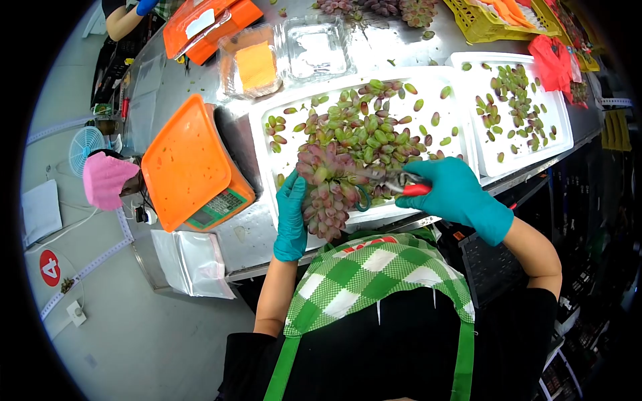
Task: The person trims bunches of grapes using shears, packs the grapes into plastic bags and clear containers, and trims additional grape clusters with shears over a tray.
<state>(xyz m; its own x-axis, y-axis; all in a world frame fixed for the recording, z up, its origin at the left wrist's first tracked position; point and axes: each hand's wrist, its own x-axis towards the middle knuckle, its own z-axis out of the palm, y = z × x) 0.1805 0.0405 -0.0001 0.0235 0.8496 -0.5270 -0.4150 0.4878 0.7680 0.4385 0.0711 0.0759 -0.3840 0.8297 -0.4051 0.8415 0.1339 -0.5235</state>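
A large bunch of pinkish-green, elongated grapes [324, 190] hangs over the near edge of a white foam tray [267, 110]. My left hand [290, 217], in a teal glove, is closed on the bunch's left side. In my right hand [461, 197], also gloved, are red-handled snips [416, 190], their blades pointing left at the bunch's right side. Leaves or fruit partly hide the blade tips. Behind the bunch, many loose green and reddish grapes [371, 134] lie in the tray.
An orange-topped scale [190, 164] stands left of the tray, with clear plastic bags [190, 264] below it. Clear plastic boxes [314, 50] sit behind. A second foam tray [562, 134] with loose grapes is at right, near a yellow crate [478, 27]. Another person's arm [124, 23] shows at top left.
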